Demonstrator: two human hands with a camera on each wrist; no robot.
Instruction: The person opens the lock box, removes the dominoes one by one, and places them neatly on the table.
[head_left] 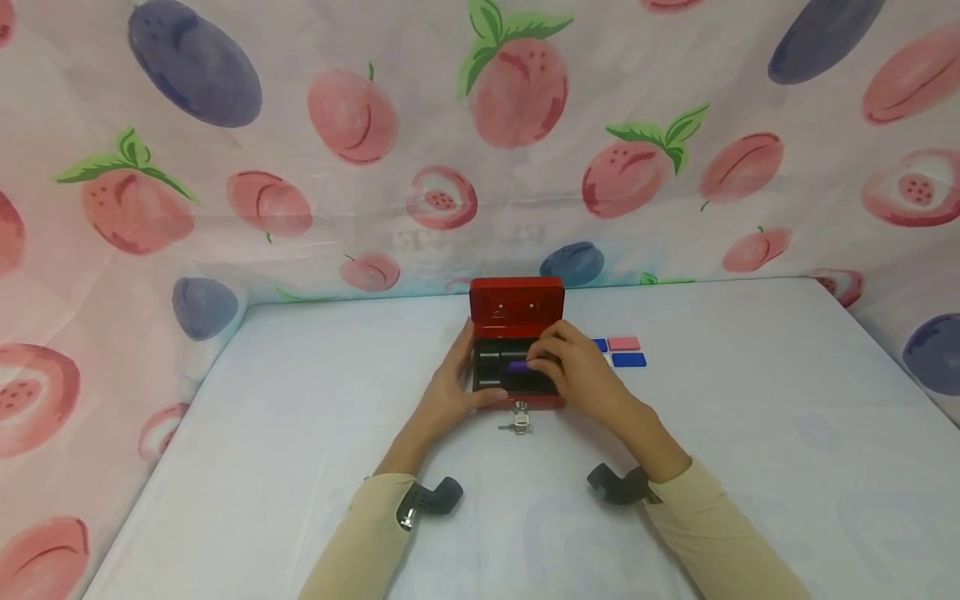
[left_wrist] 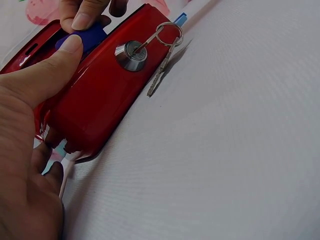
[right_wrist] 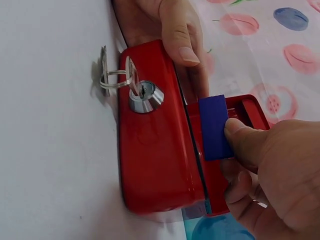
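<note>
A small red cash box (right_wrist: 155,160) stands on the table with its lid (head_left: 517,287) raised and a black inside (head_left: 489,375) showing. My left hand (head_left: 446,392) holds the box at its left end, the thumb over the front rim and the other fingers at the side. Over the opening, my right hand (head_left: 588,379) pinches a flat purple-blue rectangular tile (right_wrist: 214,130) between thumb and fingers. In the left wrist view, the left thumb tip meets or overlaps that tile (left_wrist: 92,39); contact is unclear. A key sits in the front lock (left_wrist: 131,56), with another key (left_wrist: 157,77) hanging from its ring.
Just right of the box, partly behind my right hand, lie a pink tile (head_left: 624,343), a blue tile (head_left: 629,360) and another blue one (head_left: 601,344). White cloth (head_left: 300,417) covers the table. A fruit-print curtain (head_left: 345,208) rises behind the box.
</note>
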